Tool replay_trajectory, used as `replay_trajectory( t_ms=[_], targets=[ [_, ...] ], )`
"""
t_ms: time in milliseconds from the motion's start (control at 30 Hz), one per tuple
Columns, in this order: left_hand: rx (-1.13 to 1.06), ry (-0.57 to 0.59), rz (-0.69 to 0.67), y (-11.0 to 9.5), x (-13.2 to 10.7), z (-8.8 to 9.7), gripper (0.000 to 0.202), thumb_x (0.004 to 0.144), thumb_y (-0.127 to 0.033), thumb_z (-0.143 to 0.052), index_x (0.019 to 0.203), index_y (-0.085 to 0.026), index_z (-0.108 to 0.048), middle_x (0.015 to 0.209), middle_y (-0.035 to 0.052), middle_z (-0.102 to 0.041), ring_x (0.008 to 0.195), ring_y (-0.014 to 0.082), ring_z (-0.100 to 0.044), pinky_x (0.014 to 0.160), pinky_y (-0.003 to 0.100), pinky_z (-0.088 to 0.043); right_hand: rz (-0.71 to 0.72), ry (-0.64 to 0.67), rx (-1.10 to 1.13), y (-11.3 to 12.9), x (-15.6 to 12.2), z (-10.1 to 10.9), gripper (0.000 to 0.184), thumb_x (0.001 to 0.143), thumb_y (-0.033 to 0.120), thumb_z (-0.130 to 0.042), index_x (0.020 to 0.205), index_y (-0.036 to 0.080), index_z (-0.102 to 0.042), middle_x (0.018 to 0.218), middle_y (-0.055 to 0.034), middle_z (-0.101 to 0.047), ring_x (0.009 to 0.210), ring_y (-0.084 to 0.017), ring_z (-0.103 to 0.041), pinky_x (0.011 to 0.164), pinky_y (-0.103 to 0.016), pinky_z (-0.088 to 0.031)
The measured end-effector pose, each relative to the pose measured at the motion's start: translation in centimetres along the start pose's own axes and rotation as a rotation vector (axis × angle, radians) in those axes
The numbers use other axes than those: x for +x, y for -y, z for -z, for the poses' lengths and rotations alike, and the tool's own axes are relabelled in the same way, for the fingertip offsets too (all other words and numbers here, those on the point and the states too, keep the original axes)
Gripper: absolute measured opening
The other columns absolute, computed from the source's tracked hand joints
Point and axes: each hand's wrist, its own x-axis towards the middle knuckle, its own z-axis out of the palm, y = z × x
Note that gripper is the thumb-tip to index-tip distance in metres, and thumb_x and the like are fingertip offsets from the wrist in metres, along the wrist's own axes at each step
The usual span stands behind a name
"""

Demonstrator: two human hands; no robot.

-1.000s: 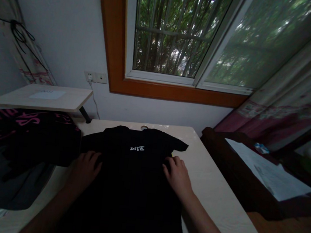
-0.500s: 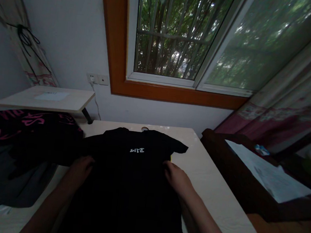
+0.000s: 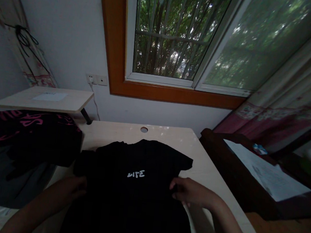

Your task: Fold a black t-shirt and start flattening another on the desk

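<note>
A black T-shirt (image 3: pixel 135 199) with small white characters on its chest lies spread over the pale table (image 3: pixel 167 133), its collar toward the window. My left hand (image 3: pixel 74 188) grips the shirt's left edge below the sleeve, fingers bent against the dark cloth. On the opposite edge, under the other sleeve, my right hand (image 3: pixel 185 189) pinches the fabric between thumb and fingers. The right sleeve sticks out flat; the left one looks bunched. The shirt's lower end runs out of view at the bottom.
Black cloth with pink lettering (image 3: pixel 32 125) and grey cloth (image 3: pixel 12 181) are heaped at the left. Behind them stands a small raised shelf (image 3: pixel 73 100) holding a paper. A dark brown piece of furniture (image 3: pixel 222 164) with a large sheet (image 3: pixel 266 172) flanks the table's right side.
The shirt has come toward me, collar and print lower in view, uncovering the round hole in the table. Both hands moved nearer along with it, the right also slightly outward.
</note>
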Motion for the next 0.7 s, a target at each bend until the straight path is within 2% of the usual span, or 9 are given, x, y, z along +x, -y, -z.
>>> replay_trajectory(
  t_ms=[133,200,267,367,467,567,700],
  targets=[
    [0.079,-0.208,-0.096,-2.1,3.0,2.1,0.022,0.093,-0.035,-0.047,0.099,-0.027,-0.067,0.102,0.0036,-0.07,0.092,0.0217,-0.065,0.083,0.034,-0.048,0.138,-0.362,-0.146,1.2,3.2,2.7,0.017,0.088,0.024,-0.059,0.101,0.022,-0.071,0.078,-0.0013,-0.068,0.07,-0.017,-0.063,0.066,-0.027,-0.045],
    [0.136,-0.301,-0.159,-3.4,5.2,2.8,0.023,0.094,-0.031,-0.046,0.101,-0.026,-0.067,0.107,0.0051,-0.068,0.096,0.0219,-0.063,0.09,0.036,-0.047,0.179,-0.481,-0.217,2.0,5.9,3.7,0.017,0.089,0.021,-0.059,0.101,0.021,-0.071,0.084,-0.0027,-0.069,0.074,-0.017,-0.063,0.07,-0.028,-0.046],
    [0.209,-0.358,-0.235,-4.8,7.7,3.2,0.024,0.095,-0.026,-0.045,0.104,-0.025,-0.067,0.109,0.0061,-0.066,0.103,0.0226,-0.061,0.096,0.038,-0.046,0.273,-0.54,-0.275,2.9,8.8,4.3,0.019,0.089,0.017,-0.06,0.104,0.021,-0.071,0.095,-0.0051,-0.07,0.084,-0.018,-0.064,0.079,-0.03,-0.048],
    [0.331,-0.406,-0.285,-6.6,11.2,3.2,0.029,0.092,-0.019,-0.048,0.112,-0.025,-0.067,0.115,0.0071,-0.063,0.108,0.0248,-0.056,0.098,0.04,-0.045,0.436,-0.575,-0.395,4.1,13.0,4.5,0.024,0.089,0.013,-0.063,0.11,0.021,-0.071,0.108,-0.0084,-0.066,0.104,-0.021,-0.06,0.096,-0.035,-0.046],
    [0.437,-0.428,-0.26,-7.3,14.2,3.0,0.039,0.088,-0.017,-0.055,0.124,-0.028,-0.064,0.122,0.0086,-0.061,0.112,0.0279,-0.052,0.095,0.04,-0.046,0.499,-0.543,-0.494,4.7,16.4,4.4,0.034,0.087,0.013,-0.069,0.119,0.024,-0.069,0.126,-0.0099,-0.06,0.116,-0.024,-0.055,0.104,-0.04,-0.043],
    [0.47,-0.438,-0.217,-6.7,16.3,3.0,0.048,0.086,-0.017,-0.058,0.132,-0.029,-0.06,0.126,0.0106,-0.06,0.114,0.0294,-0.052,0.094,0.041,-0.045,0.496,-0.475,-0.536,4.5,18.8,4.8,0.04,0.083,0.011,-0.074,0.119,0.027,-0.071,0.137,-0.0092,-0.054,0.122,-0.026,-0.051,0.105,-0.043,-0.041],
    [0.346,-0.38,-0.202,-5.2,18.2,3.3,0.048,0.085,-0.012,-0.055,0.131,-0.027,-0.06,0.119,0.0098,-0.064,0.111,0.026,-0.057,0.099,0.04,-0.044,0.5,-0.367,-0.499,4.3,20.4,6.0,0.038,0.079,0.003,-0.072,0.11,0.026,-0.073,0.125,-0.0074,-0.059,0.115,-0.024,-0.053,0.101,-0.039,-0.042]
  ],
)
